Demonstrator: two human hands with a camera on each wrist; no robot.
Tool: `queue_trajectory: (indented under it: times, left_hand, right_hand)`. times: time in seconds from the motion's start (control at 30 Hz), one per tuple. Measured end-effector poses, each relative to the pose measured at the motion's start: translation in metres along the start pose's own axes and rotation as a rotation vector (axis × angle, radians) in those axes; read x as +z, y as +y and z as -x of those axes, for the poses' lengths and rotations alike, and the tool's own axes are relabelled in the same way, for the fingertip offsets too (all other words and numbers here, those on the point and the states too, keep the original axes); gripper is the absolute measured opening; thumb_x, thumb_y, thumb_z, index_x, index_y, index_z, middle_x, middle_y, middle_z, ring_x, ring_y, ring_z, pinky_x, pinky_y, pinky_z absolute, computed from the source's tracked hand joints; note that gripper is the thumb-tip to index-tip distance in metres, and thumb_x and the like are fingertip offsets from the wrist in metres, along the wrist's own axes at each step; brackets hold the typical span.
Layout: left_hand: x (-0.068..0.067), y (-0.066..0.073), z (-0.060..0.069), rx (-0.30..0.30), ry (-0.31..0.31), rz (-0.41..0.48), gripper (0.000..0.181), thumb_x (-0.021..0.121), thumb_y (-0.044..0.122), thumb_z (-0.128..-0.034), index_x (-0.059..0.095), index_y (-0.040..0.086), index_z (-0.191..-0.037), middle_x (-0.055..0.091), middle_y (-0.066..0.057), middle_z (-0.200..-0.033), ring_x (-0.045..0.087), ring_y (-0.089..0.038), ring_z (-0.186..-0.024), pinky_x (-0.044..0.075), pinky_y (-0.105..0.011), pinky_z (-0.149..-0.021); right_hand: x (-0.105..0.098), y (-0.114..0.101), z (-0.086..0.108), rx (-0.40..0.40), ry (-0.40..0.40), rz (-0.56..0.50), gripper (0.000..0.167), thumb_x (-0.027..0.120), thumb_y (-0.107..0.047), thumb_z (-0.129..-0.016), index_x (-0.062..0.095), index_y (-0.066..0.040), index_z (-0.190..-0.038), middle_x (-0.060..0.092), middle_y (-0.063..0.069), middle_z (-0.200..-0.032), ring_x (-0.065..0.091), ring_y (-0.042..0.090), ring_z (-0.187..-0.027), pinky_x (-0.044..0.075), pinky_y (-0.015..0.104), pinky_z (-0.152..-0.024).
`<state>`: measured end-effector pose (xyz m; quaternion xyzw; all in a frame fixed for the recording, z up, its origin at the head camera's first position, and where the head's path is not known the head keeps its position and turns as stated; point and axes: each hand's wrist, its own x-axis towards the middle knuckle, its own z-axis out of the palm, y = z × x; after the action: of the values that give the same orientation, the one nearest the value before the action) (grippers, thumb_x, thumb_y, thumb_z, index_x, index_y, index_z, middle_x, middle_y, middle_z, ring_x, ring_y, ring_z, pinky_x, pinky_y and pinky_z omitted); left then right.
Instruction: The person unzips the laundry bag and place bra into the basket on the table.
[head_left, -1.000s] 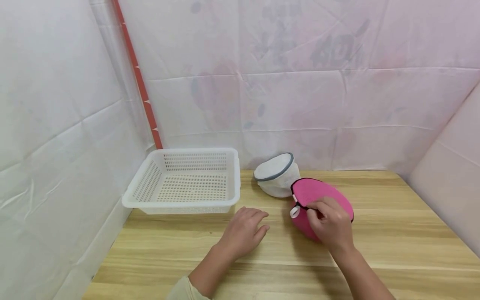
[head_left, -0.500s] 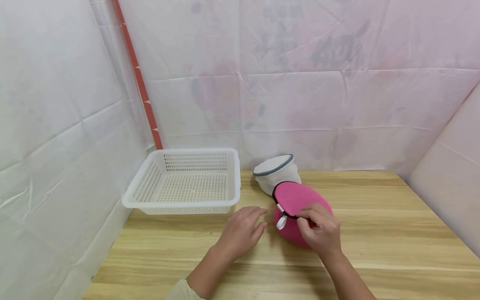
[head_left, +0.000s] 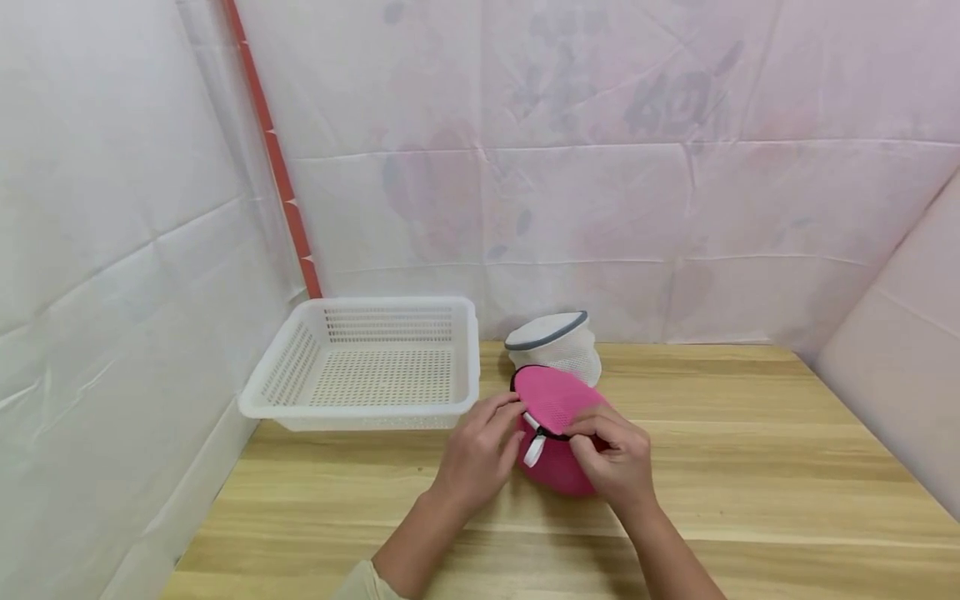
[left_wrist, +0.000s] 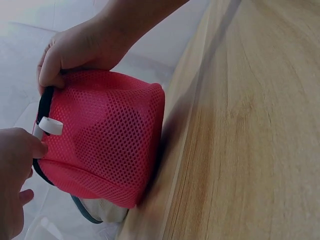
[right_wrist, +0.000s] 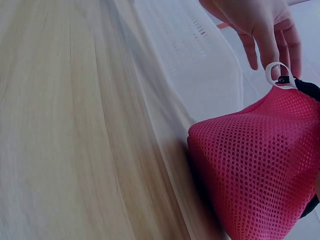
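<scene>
A pink mesh laundry bag (head_left: pixel 558 467) with a black zipper rim and a white loop (head_left: pixel 534 451) stands on the wooden table, its round top tilted. My right hand (head_left: pixel 617 458) pinches the rim on the bag's right front side. At the left side of the rim, my left hand (head_left: pixel 476 458) has its fingers reaching to the zipper edge beside the loop, the thumb apart from them. In the left wrist view, a darker patch shows through the mesh (left_wrist: pixel 112 135); what it is cannot be told.
Behind the pink bag stands a white mesh bag (head_left: pixel 566 354) with a grey rim, partly hidden by it. A white plastic basket (head_left: pixel 375 410) with slotted walls is at the back left. White sheeting (head_left: pixel 570 208) hangs behind and at both sides of the table.
My right hand has drawn the pink bag leftward, in front of the white bag. My left hand has moved slightly forward, and its fingers now meet the bag's rim.
</scene>
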<state>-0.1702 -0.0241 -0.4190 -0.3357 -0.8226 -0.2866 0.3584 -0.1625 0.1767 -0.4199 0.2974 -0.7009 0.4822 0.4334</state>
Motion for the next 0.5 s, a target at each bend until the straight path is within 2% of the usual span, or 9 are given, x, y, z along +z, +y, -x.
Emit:
queue_trajectory:
  times: [0.13, 0.3, 0.4, 0.5]
  left_hand:
    - [0.003, -0.004, -0.002, 0.075, 0.077, 0.025, 0.034, 0.080, 0.004, -0.0769, 0.072, 0.005, -0.110, 0.067, -0.007, -0.118, 0.061, -0.020, -0.114, 0.047, -0.027, -0.103]
    - [0.005, -0.009, -0.004, 0.196, 0.154, 0.028, 0.022, 0.079, 0.002, -0.0764, 0.076, 0.004, -0.098, 0.071, -0.005, -0.104, 0.066, -0.020, -0.104, 0.050, -0.030, -0.099]
    - [0.005, -0.012, -0.003, 0.227, 0.163, 0.019, 0.019, 0.078, 0.002, -0.0770, 0.076, 0.004, -0.096, 0.073, -0.005, -0.099, 0.067, -0.019, -0.098, 0.052, -0.035, -0.096]
    - [0.004, -0.014, -0.001, 0.229, 0.149, 0.013, 0.018, 0.078, 0.003, -0.0785, 0.076, 0.003, -0.097, 0.073, -0.005, -0.097, 0.067, -0.018, -0.096, 0.053, -0.034, -0.095]
  right_hand:
    - [0.004, -0.001, 0.001, 0.029, -0.012, -0.048, 0.034, 0.054, 0.024, -0.064, 0.070, -0.006, -0.067, 0.065, 0.009, -0.070, 0.060, 0.010, -0.072, 0.049, 0.012, -0.068]
    - [0.006, 0.000, 0.002, 0.055, -0.018, -0.077, 0.034, 0.055, 0.026, -0.066, 0.072, -0.003, -0.070, 0.066, 0.011, -0.074, 0.061, 0.011, -0.077, 0.050, 0.013, -0.072]
    - [0.007, 0.000, 0.003, 0.056, -0.021, -0.037, 0.032, 0.057, 0.025, -0.067, 0.073, -0.002, -0.074, 0.067, 0.012, -0.078, 0.062, 0.013, -0.080, 0.050, 0.012, -0.076]
    - [0.007, 0.000, 0.004, 0.038, -0.021, 0.022, 0.029, 0.058, 0.021, -0.069, 0.074, -0.002, -0.077, 0.068, 0.013, -0.082, 0.062, 0.015, -0.084, 0.050, 0.011, -0.081]
